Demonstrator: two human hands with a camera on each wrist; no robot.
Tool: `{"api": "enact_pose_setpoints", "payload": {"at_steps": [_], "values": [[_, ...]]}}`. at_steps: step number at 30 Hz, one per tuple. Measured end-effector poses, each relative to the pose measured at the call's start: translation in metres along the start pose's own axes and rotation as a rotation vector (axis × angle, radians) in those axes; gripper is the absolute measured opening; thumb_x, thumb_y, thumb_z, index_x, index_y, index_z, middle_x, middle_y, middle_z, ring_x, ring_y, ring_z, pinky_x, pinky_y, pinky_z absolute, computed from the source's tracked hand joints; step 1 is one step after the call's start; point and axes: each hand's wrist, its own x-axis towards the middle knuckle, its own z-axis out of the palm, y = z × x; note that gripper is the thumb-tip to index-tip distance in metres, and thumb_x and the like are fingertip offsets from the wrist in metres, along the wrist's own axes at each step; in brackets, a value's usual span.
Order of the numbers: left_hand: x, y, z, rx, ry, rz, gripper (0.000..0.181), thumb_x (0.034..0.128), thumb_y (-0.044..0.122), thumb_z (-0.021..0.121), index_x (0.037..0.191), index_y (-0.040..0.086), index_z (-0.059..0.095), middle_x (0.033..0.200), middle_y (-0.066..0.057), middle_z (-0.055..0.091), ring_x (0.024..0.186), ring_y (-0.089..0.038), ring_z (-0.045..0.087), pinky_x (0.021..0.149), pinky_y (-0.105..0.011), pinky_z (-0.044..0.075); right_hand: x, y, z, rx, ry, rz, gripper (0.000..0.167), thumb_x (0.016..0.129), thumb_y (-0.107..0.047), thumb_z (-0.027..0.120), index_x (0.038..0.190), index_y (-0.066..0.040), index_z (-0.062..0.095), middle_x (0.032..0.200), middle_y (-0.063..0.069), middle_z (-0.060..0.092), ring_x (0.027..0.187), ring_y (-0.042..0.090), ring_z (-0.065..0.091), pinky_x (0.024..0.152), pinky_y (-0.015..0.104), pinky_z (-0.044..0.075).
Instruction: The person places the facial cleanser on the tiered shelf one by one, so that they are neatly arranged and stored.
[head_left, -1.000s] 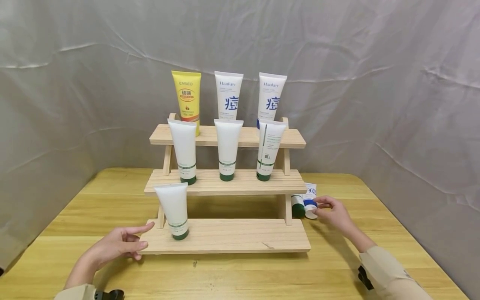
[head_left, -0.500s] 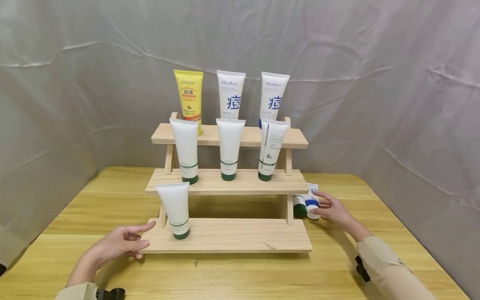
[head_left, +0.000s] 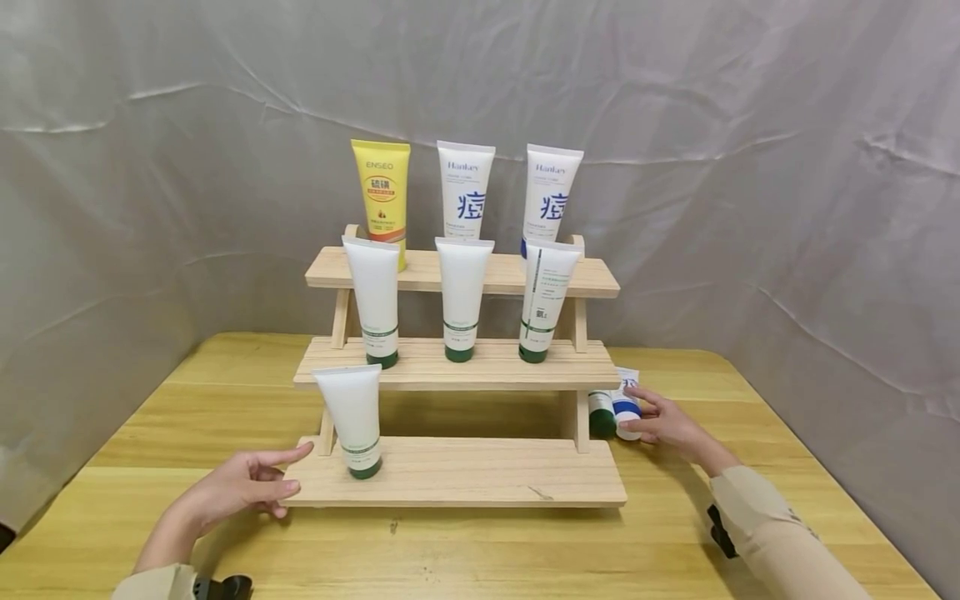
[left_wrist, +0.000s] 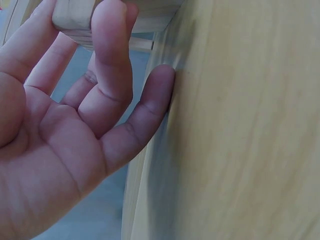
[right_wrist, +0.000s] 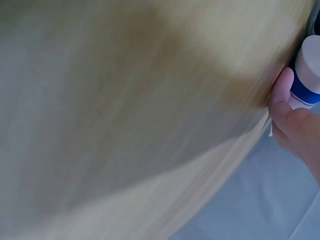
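A three-tier wooden display stand (head_left: pixel 495 475) stands on the table, its bottom shelf's left end held by my left hand (head_left: pixel 238 490). In the left wrist view, the fingers of the left hand (left_wrist: pixel 75 115) bend around that shelf end (left_wrist: pixel 75 15). On the right, my right hand (head_left: pixel 671 429) grips a white tube with a blue band (head_left: pixel 627 408) lying on the table. The right wrist view has the thumb and fingers of that hand (right_wrist: pixel 300 125) at the tube's blue band (right_wrist: pixel 305 92). A green-capped white tube (head_left: pixel 601 417) lies beside it, partly hidden behind the stand.
A yellow tube (head_left: pixel 384 196) and two white-and-blue tubes (head_left: pixel 465 187) stand on the top shelf. Three green-capped white tubes (head_left: pixel 461 292) fill the middle tier, and another green-capped tube (head_left: pixel 352 417) stands at the bottom left. Grey cloth (head_left: pixel 750 208) hangs behind the wooden table (head_left: pixel 465 550).
My right hand's fingers have come slightly left and further over the blue-banded tube. My left hand keeps its place on the shelf end. The head view has shifted slightly.
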Motion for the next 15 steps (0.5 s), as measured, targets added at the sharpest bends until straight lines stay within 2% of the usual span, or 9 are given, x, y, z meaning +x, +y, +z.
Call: {"api": "enact_pose_setpoints", "payload": {"at_steps": [5, 8, 12, 15], "values": [[-0.0001, 0.0001, 0.0002, 0.002, 0.003, -0.001, 0.04, 0.0874, 0.012, 0.058, 0.111, 0.044, 0.054, 0.074, -0.009, 0.053, 0.063, -0.019, 0.06, 0.062, -0.031, 0.049, 0.0012, -0.0001, 0.0003, -0.029, -0.025, 0.007, 0.074, 0.085, -0.022, 0.062, 0.141, 0.001, 0.019, 0.134, 0.038, 0.018, 0.083, 0.018, 0.047, 0.061, 0.027, 0.045], [-0.0003, 0.0003, 0.0002, 0.009, 0.009, -0.007, 0.04, 0.0872, 0.012, 0.058, 0.113, 0.042, 0.054, 0.074, -0.009, 0.053, 0.063, -0.019, 0.06, 0.061, -0.03, 0.049, 0.004, 0.0024, 0.0008, -0.039, -0.03, 0.012, 0.076, 0.083, -0.027, 0.064, 0.141, -0.001, 0.021, 0.139, 0.035, 0.009, 0.073, 0.012, 0.045, 0.058, 0.024, 0.043], [-0.0005, 0.0008, 0.0003, 0.022, 0.017, -0.014, 0.042, 0.0871, 0.013, 0.058, 0.122, 0.034, 0.052, 0.074, -0.009, 0.053, 0.063, -0.02, 0.06, 0.061, -0.03, 0.049, 0.006, 0.0041, 0.0014, -0.032, -0.036, 0.002, 0.077, 0.082, -0.032, 0.064, 0.14, -0.001, 0.023, 0.137, 0.035, 0.013, 0.055, 0.009, 0.036, 0.052, 0.022, 0.04], [-0.0006, 0.0012, 0.0003, 0.024, 0.018, -0.018, 0.042, 0.0871, 0.013, 0.058, 0.123, 0.033, 0.051, 0.074, -0.009, 0.053, 0.063, -0.02, 0.06, 0.061, -0.03, 0.049, 0.0058, 0.0031, 0.0026, -0.037, -0.027, 0.003, 0.077, 0.083, -0.032, 0.063, 0.14, 0.0, 0.023, 0.133, 0.038, 0.018, 0.057, 0.01, 0.039, 0.052, 0.024, 0.041]]}}
